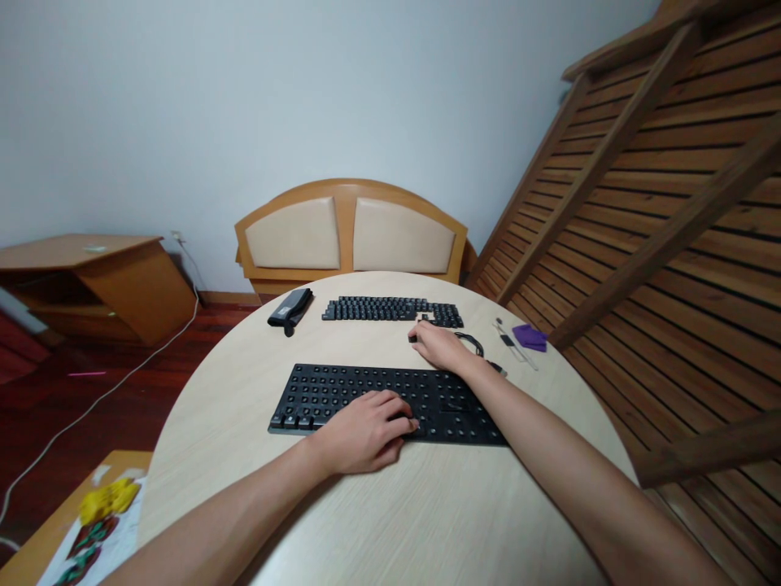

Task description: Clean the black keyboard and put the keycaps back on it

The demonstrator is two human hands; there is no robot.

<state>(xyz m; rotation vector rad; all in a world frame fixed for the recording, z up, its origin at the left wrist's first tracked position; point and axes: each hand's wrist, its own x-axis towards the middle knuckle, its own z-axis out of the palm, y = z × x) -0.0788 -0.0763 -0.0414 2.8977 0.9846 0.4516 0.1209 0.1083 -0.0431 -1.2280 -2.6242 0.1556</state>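
Observation:
A black keyboard lies on the round pale table, most of its key field bare of caps. My left hand rests on its front middle, fingers curled, thumb and fingertips pinched together on the key field; what they hold is hidden. Behind it is a laid-out block of black keycaps. My right hand reaches to the block's near right edge, its fingers closed on a small black keycap.
A grey pouch lies at back left. A black cable, thin tools and a purple cloth are at back right. Behind stands a padded chair, with slatted wood to the right and a low cabinet to the left.

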